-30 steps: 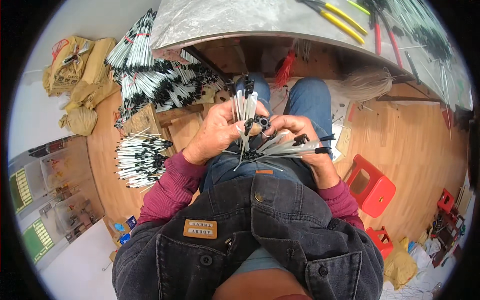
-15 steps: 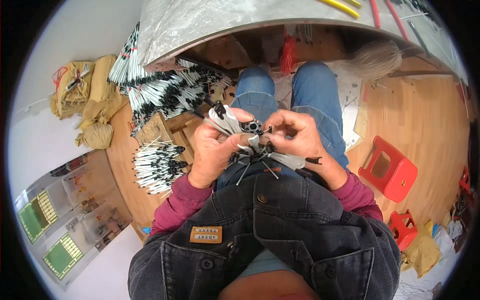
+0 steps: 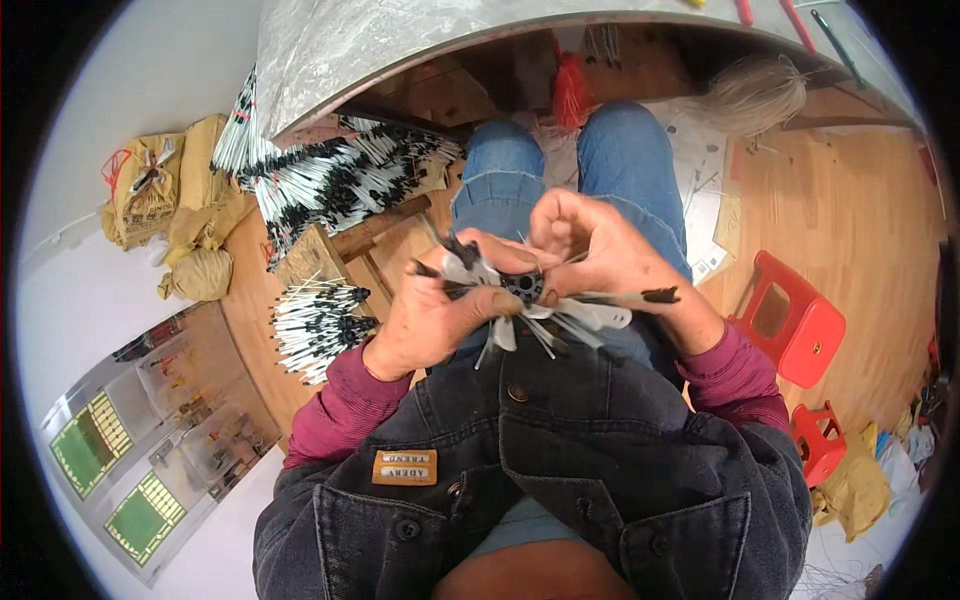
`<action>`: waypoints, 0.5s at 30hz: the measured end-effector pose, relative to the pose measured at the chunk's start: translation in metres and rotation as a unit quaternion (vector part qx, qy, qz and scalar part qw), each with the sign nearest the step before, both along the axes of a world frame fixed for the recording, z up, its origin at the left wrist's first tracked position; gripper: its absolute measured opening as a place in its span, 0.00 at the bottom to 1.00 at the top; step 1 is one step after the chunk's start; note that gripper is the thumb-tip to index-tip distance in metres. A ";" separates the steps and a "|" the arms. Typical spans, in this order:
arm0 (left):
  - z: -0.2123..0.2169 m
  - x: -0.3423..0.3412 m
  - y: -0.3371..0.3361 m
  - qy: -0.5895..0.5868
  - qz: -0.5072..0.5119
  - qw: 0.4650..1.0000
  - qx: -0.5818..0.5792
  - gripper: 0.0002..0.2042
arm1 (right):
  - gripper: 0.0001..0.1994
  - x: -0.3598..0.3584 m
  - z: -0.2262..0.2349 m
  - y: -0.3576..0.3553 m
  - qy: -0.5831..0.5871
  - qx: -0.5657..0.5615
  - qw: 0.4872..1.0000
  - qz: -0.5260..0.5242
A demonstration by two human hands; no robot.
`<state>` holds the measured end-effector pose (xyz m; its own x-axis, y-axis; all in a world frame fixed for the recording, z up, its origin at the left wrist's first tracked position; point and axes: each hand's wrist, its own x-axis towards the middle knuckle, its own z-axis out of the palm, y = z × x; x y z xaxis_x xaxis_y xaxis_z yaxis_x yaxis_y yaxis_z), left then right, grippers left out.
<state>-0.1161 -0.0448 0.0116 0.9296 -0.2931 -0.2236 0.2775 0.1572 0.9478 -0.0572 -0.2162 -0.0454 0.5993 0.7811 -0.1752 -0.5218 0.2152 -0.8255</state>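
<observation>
Above my lap, my left hand (image 3: 430,310) grips a round black hub (image 3: 526,287) with holes in its face, thumb below and fingers above it. Thin ribs (image 3: 560,330) fan out around the hub, pale with black ends, like a small umbrella frame; some are blurred. A flat white piece (image 3: 605,316) sticks out to the right below my right hand. My right hand (image 3: 600,250) is at the hub's right side, thumb and fingertips brought together at its edge. What lies between those fingertips is too small and blurred to name.
Bundled white rods with black ends (image 3: 330,185) are piled at the left, with another bunch (image 3: 318,325) nearer me. A grey table (image 3: 400,40) spans the far side. Red stools (image 3: 795,320) and brown sacks (image 3: 175,185) stand on either side.
The hub has turned and shifted slightly right and nearer me, and its ribs are spread differently. My right hand's fingers have shifted at its edge. The whole view has tilted slightly.
</observation>
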 end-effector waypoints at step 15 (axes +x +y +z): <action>-0.018 0.003 -0.019 -0.082 0.218 0.960 0.156 0.20 | 0.20 -0.025 0.008 0.032 -0.250 -0.084 0.929 -0.260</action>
<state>-0.1130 -0.0634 -0.0067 0.9789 0.1889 -0.0781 0.0933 -0.0731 0.9930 -0.0825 -0.1846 -0.0372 0.9273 0.3503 0.1322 0.0732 0.1767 -0.9815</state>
